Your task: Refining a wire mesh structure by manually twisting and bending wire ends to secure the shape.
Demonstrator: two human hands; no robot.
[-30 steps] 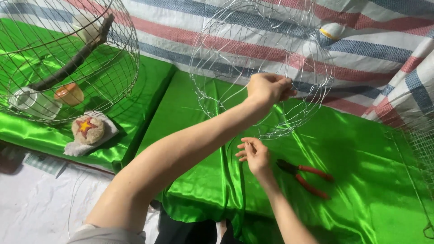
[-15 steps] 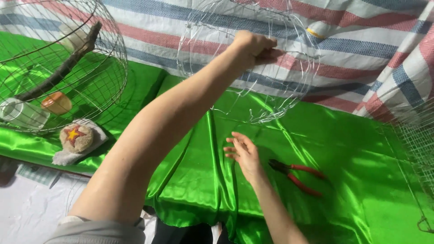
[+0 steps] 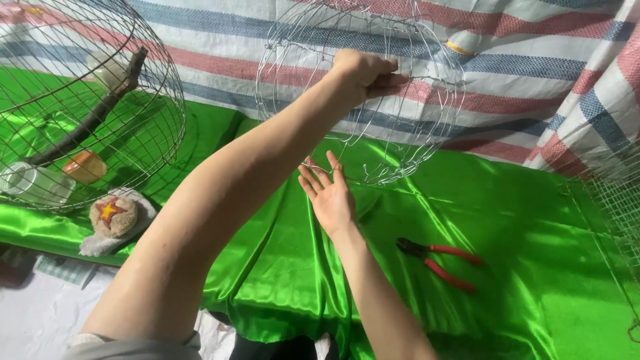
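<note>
The left hand [image 3: 363, 70], closed on the round wire frame [image 3: 360, 93], has lifted it higher off the green cloth [image 3: 507, 220], while the right hand [image 3: 330, 197] has opened flat just beneath, pliers [image 3: 437, 261] beside it.

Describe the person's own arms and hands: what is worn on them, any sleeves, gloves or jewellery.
Both arms are bare from upper arm to fingertips. The left hand and the right hand wear no gloves, and no rings, watch or bracelet show. The only clothing is a short grey sleeve edge at the left shoulder. Fingernails look short and unpainted.
</note>
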